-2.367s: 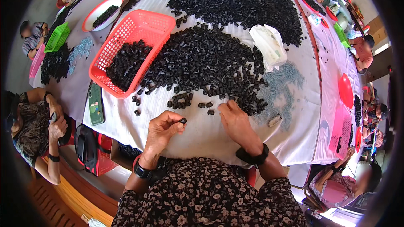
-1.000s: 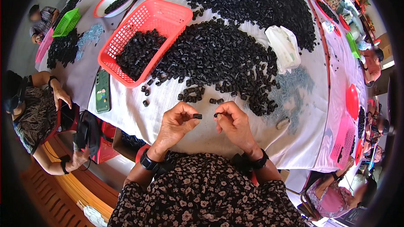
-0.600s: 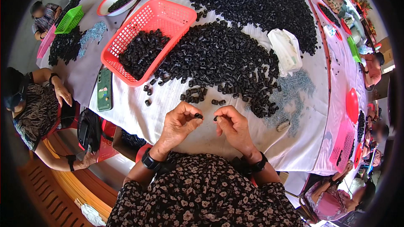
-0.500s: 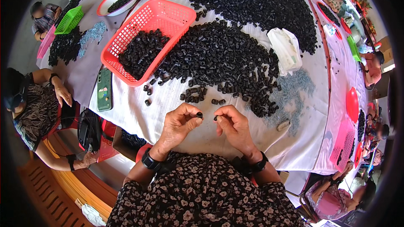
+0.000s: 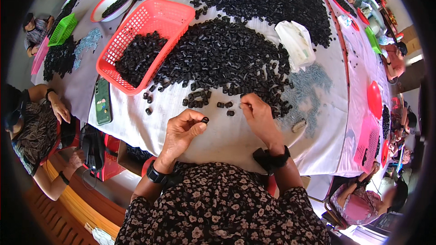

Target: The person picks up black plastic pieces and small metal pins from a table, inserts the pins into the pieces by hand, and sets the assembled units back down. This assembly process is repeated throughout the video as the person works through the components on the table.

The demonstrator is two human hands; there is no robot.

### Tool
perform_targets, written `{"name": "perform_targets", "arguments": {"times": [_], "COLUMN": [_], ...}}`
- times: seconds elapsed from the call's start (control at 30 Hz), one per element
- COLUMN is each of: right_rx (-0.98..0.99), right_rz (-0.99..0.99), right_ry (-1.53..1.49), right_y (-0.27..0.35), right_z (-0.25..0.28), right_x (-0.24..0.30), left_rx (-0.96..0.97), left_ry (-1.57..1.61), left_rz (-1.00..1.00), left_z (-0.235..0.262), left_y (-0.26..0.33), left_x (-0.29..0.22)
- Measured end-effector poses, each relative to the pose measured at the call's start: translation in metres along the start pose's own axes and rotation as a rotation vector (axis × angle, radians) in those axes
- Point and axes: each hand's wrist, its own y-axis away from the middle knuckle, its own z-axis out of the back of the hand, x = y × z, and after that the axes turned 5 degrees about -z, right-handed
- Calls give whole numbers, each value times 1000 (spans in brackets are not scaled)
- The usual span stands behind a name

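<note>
Left hand curls up near the table edge with a small black cylindrical piece pinched at its fingertips — thumb pressed against it. Right hand reaches just right of it, fingers drawn together over the white cloth beside loose black pieces (whether it grips one, I cannot tell). Farther off lie the big black pile and, far left, the red basket.
</note>
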Motion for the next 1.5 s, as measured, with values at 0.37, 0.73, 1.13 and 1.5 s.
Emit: {"name": "perform_targets", "arguments": {"times": [0.37,0.73,1.13,1.5], "right_rx": [-154,63,104,243], "right_rz": [-169,-67,-8,-225], "right_ry": [66,285,148,-669], "right_y": [39,50,47,25], "right_z": [59,23,13,-14], "right_x": [-3,-8,12,63], "left_rx": [27,-29,43,86], "left_ry": [35,36,146,226], "left_rz": [58,75,123,139], "left_z": [-2,-1,-5,-7], "left_y": [0,0,-1,1], "left_x": [4,0,2,1]}}
